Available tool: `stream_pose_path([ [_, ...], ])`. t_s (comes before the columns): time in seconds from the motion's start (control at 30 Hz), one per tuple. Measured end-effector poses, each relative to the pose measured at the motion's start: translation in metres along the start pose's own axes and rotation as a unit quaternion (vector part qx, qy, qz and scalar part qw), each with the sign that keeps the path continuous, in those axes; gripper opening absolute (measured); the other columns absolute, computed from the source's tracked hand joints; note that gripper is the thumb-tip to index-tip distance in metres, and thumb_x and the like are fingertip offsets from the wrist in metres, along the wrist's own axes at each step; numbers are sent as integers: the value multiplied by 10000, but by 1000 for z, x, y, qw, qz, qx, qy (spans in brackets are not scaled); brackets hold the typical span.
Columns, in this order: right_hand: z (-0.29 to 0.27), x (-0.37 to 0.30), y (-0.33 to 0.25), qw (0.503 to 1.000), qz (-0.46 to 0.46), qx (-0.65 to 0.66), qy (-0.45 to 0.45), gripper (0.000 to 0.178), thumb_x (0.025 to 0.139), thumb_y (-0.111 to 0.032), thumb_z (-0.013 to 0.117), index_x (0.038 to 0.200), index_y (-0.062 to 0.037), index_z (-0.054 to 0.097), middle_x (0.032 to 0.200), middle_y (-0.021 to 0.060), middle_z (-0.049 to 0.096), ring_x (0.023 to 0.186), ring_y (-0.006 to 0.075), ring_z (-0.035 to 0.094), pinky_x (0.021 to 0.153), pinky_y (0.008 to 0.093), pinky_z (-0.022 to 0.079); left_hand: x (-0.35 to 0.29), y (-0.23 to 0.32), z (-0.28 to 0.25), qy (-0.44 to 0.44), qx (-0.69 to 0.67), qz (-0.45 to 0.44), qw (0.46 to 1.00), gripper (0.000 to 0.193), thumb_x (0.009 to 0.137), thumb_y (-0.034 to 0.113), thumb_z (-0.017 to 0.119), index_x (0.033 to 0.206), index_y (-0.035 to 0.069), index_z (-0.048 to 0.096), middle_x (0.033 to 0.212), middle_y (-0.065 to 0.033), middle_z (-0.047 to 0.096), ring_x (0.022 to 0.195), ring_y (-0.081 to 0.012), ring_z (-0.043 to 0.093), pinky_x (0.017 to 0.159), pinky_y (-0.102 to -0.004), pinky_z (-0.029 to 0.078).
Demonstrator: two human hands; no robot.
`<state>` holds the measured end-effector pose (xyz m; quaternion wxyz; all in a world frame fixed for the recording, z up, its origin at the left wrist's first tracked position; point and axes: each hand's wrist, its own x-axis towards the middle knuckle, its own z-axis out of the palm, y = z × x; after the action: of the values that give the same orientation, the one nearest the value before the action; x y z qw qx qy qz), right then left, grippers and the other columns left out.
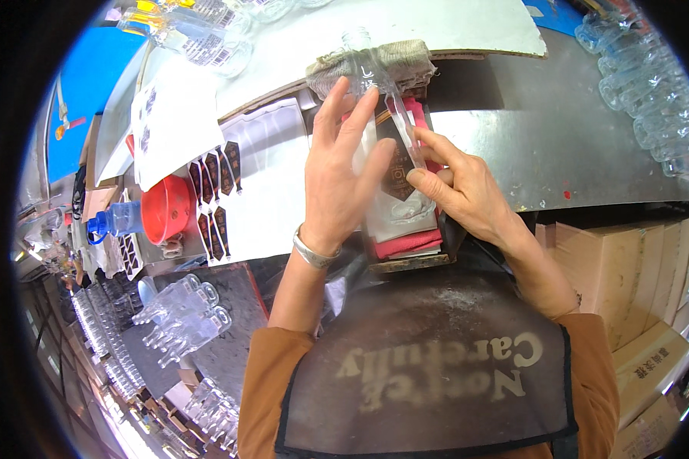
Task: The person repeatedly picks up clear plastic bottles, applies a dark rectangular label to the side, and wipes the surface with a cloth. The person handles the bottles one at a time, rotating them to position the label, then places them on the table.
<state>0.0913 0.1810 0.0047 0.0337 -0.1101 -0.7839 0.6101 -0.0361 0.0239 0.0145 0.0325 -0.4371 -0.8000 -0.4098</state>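
Note:
A clear bottle (369, 69) lies in front of me, its neck resting on a rolled grey cloth (409, 63) and its base toward me. A dark tie-shaped label (398, 174) with copper-coloured markings shows at its lower part. My right hand (463, 180) grips the bottle's right side, thumb and fingers closed along its edge. Over the left side, my left hand (337, 172) has its fingers spread; whether its slightly blurred thumb touches the bottle I cannot tell. Beneath the bottle is a padded stand with red cloth (408, 243) at the near end.
To the left lies a white sheet (264, 206) with several dark labels (220, 170). Beside it are a red bowl (166, 209) and a blue-capped plastic bottle (119, 219). Clear bottles (184, 317) stand lower left, others (643, 99) far right. Cardboard boxes (620, 260) are at right.

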Motion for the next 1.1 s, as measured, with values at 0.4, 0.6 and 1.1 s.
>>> stream_pose_path([
  [0.4, -1, 0, 4, 1000, 2, 8, -6, 626, 980, -334, 649, 1457, 8, 433, 1165, 274, 676, 739, 141, 664, 715, 316, 519, -3, -2, 5, 10, -31, -10, 999, 550, 860, 104, 723, 1389, 46, 585, 1516, -174, 436, 1272, -331, 543, 1039, -412, 472],
  [0.6, 1, 0, 9, 1000, -19, 14, 2, 619, 980, -333, 649, 1455, 2, 437, 1178, 283, 669, 791, 156, 687, 734, 313, 526, -4, -3, 7, 12, -42, -12, 999, 551, 861, 104, 720, 1392, 53, 585, 1512, -175, 443, 1272, -336, 543, 1040, -411, 468],
  [1.1, -3, -1, 15, 994, 47, 95, -2, 536, 1011, -356, 577, 1364, 45, 548, 1241, 190, 677, 1164, 243, 643, 999, 336, 475, -36, -2, 5, -29, -394, -248, 884, 554, 1036, 243, 566, 1519, 23, 409, 1196, -49, 614, 1065, -92, 572, 868, -241, 462],
])
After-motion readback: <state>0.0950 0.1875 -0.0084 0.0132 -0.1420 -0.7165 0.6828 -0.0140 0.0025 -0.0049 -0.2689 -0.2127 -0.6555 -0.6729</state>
